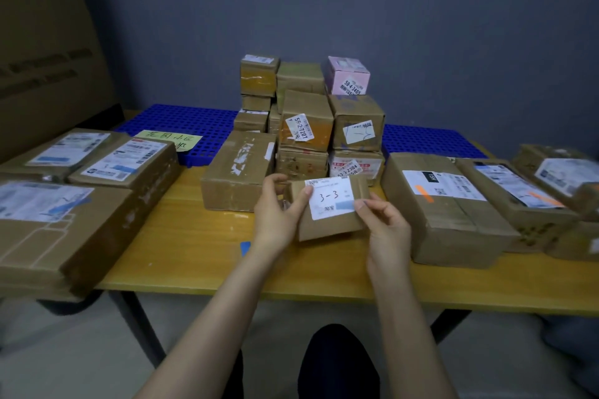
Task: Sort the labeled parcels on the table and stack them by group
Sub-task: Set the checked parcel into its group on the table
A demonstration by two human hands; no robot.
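Both hands, left hand [278,214] and right hand [385,223], pinch small parcel [327,207] above worktop [201,243], label up, likely to read "3-3" for grouping.

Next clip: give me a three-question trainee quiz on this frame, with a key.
1. True or false: the left hand and right hand both hold the small parcel.
2. Its white label reads: A) 3-3 B) 5-1 C) 2-7
3. Fill in: the topmost box of the rear right stack is ___ in colour.
Key: 1 true; 2 A; 3 pink.
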